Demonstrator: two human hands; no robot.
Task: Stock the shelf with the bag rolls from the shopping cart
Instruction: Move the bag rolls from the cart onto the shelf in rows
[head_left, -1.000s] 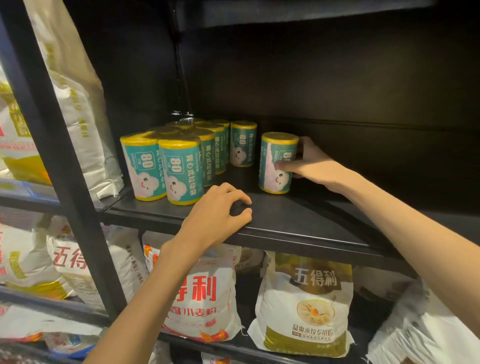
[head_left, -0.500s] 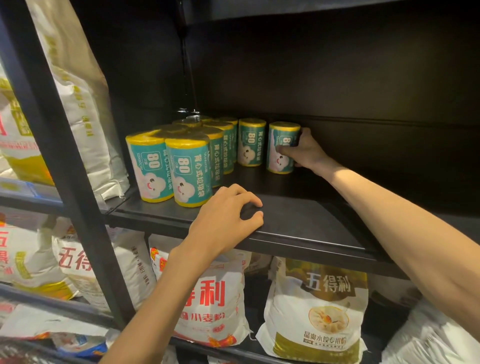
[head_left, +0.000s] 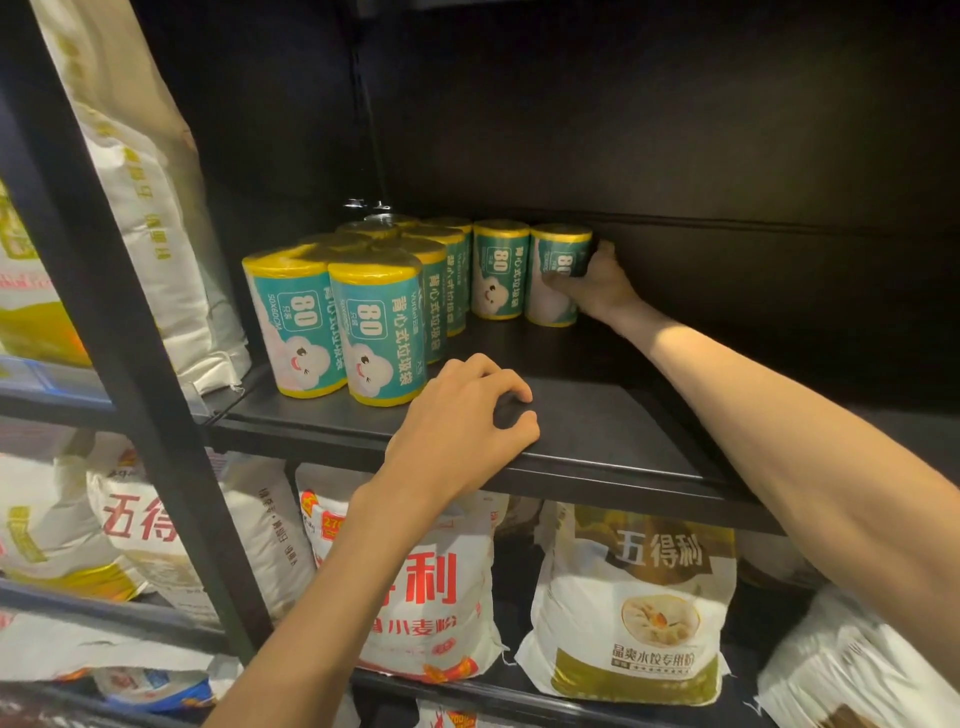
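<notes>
Several teal and yellow bag rolls (head_left: 337, 327) stand upright in rows on the left of the black shelf (head_left: 613, 431). My right hand (head_left: 597, 286) reaches to the back and grips the rightmost bag roll (head_left: 556, 280), which stands beside another roll (head_left: 498, 270) in the back row. My left hand (head_left: 462, 431) rests on the shelf's front edge with fingers curled, holding nothing. The shopping cart is out of view.
White flour sacks (head_left: 639, 613) with red or olive print fill the lower shelf and the bay at the left (head_left: 156, 208). A black upright post (head_left: 119, 322) divides the bays. The shelf's right half is dark bare board.
My right hand has pushed the held roll from mid-shelf back to the rear row, next to the other rolls. The left hand has stayed on the shelf edge.
</notes>
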